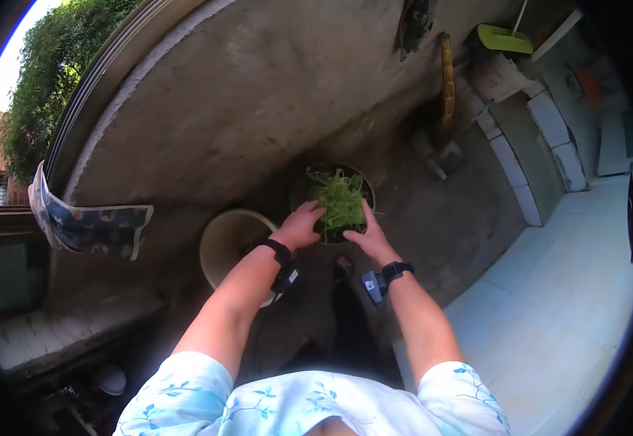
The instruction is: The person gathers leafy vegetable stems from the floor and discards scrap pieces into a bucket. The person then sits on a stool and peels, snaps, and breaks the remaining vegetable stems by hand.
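Note:
A loose bunch of green leafy stems [340, 203] lies in the mouth of a dark round container [372, 195] near the wall. My left hand [302, 224] is at the left edge of the greens, its fingertips curled against them. On the other side, my right hand [371, 234] touches the greens with its fingers and thumb spread apart. Some fingertips are hidden among the leaves. Both wrists wear black straps with small devices.
A large pale bucket [218, 243] stands left of the greens, partly behind my left forearm. White tiled surface [556, 269] lies at the right. A patterned cloth [105, 225] hangs at the left. A green dustpan [504, 39] is at the upper right.

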Motion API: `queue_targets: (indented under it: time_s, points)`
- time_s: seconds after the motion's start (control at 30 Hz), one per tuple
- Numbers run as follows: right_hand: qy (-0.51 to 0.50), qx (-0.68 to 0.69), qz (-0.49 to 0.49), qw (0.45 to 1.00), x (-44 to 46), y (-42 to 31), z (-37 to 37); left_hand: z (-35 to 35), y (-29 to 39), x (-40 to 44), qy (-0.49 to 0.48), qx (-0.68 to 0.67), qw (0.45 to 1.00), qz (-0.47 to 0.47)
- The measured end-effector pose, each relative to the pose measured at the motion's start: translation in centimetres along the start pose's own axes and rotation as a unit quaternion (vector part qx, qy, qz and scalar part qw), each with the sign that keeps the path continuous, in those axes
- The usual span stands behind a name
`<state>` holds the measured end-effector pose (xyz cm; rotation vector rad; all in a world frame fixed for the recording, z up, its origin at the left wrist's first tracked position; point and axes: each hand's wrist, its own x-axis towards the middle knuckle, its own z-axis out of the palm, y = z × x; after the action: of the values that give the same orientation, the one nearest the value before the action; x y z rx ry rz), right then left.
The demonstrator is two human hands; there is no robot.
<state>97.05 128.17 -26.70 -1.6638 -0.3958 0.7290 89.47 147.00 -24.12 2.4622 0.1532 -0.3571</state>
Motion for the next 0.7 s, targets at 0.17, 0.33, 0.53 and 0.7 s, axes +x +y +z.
queue_targets:
  time_s: [0.17,0.33,0.53,0.7]
  points:
    - [0.02,0.143,0.23,0.962,0.5,4.3,-0.5,3.2,-3.8,0.9,-0.017,-0.076,0.985,-0.156]
    - [0.067,0.168,0.239,0.954,-1.9,3.6,-1.6,2.9,-3.5,-0.2,0.012,-0.139,0.972,-0.189]
    - [0.181,0.135,0.193,0.955,-6.0,-2.0,-0.8,-0.8,-1.0,-2.7,0.072,-0.131,0.969,-0.198]
    - [0.193,0.085,-0.015,0.977,-8.2,-8.5,2.2,-2.4,4.5,-5.4,-0.023,-0.208,0.978,-0.021]
